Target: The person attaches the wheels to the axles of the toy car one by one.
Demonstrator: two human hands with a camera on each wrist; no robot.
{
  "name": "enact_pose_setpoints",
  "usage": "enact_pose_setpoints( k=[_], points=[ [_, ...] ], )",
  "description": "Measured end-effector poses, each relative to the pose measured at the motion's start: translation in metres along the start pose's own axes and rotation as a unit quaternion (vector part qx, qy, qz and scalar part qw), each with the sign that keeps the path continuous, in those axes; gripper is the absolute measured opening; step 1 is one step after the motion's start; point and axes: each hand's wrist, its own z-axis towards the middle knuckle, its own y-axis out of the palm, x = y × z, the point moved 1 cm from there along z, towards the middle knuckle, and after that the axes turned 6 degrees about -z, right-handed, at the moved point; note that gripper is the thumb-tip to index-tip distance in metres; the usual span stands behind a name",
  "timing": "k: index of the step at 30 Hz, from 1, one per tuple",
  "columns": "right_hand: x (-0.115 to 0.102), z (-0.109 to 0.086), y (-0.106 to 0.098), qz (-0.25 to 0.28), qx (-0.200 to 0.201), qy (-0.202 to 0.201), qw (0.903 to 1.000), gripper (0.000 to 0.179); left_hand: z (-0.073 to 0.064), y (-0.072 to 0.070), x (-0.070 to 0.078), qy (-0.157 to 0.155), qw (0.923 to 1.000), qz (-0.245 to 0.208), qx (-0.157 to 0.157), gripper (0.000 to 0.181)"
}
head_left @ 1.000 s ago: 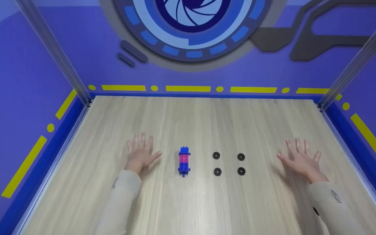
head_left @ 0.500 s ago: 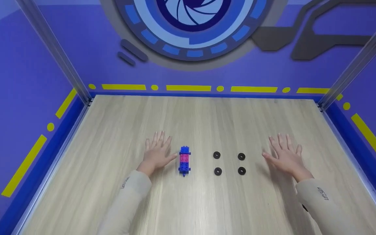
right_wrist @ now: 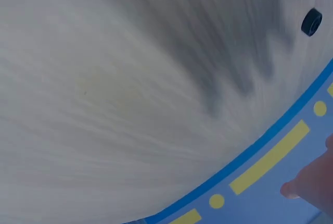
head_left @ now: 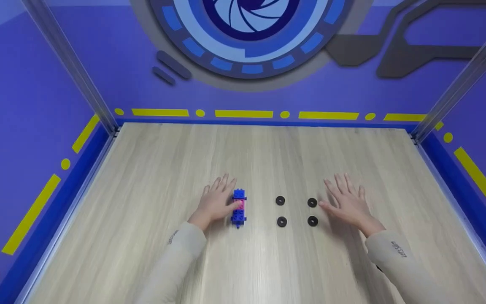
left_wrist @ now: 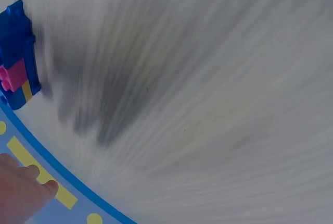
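A small toy car chassis of blue and pink building blocks (head_left: 238, 218) lies on the table, left of centre. My left hand (head_left: 216, 204), fingers spread, hovers just left of it, the thumb overlapping the pink part in the head view. Right of the chassis several black toy wheels lie flat in a square pattern, among them a near-left wheel (head_left: 282, 221) and a far-right wheel (head_left: 312, 202). With fingers spread, my right hand (head_left: 347, 206) hangs beside the right-hand wheels, its thumb tip close to the far one. Neither hand holds anything. The left wrist view shows the chassis (left_wrist: 15, 52) at its edge.
The wooden table (head_left: 260, 266) has a light grain. A blue-purple back wall (head_left: 243, 101) with yellow marks closes off the far edge, and similar panels (head_left: 28, 139) stand at both sides. Metal posts (head_left: 74, 67) rise at the back corners.
Both hands have moved inward over the table, the left to the right up to the chassis and the right to the left up to the wheels. The chassis and wheels stay in place.
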Motion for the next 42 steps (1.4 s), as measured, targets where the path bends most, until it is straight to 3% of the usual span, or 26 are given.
enact_pose_setpoints(
  k=[9, 14, 17, 21, 24, 27, 36, 42],
  points=[
    [-0.014, 0.003, 0.013, 0.026, 0.000, -0.010, 0.9996, 0.072, 0.003, 0.012, 0.010, 0.002, 0.9996, -0.027, -0.008, 0.068],
    [-0.017, 0.005, 0.018, 0.086, 0.002, 0.006, 0.9963, 0.070, 0.005, 0.015, 0.014, -0.022, 0.9954, -0.092, -0.015, 0.068],
    [-0.018, 0.007, 0.021, 0.152, -0.011, 0.028, 0.9879, 0.067, 0.007, 0.016, 0.017, -0.041, 0.9879, -0.149, -0.013, 0.068],
    [-0.017, 0.010, 0.024, 0.247, -0.036, 0.062, 0.9664, 0.060, 0.007, 0.017, 0.019, -0.055, 0.9750, -0.215, -0.008, 0.070],
    [-0.017, 0.013, 0.027, 0.298, -0.053, 0.085, 0.9492, 0.056, 0.007, 0.018, 0.021, -0.062, 0.9694, -0.237, 0.001, 0.071],
    [-0.017, 0.014, 0.031, 0.320, -0.062, 0.101, 0.9399, 0.054, 0.007, 0.019, 0.021, -0.087, 0.9622, -0.258, 0.002, 0.071],
    [-0.018, 0.018, 0.039, 0.354, -0.071, 0.127, 0.9239, 0.051, 0.010, 0.026, 0.015, -0.125, 0.9399, -0.318, -0.002, 0.072],
    [-0.019, 0.020, 0.040, 0.349, -0.075, 0.135, 0.9242, 0.048, 0.010, 0.029, 0.014, -0.141, 0.9279, -0.345, -0.005, 0.068]
  ],
)
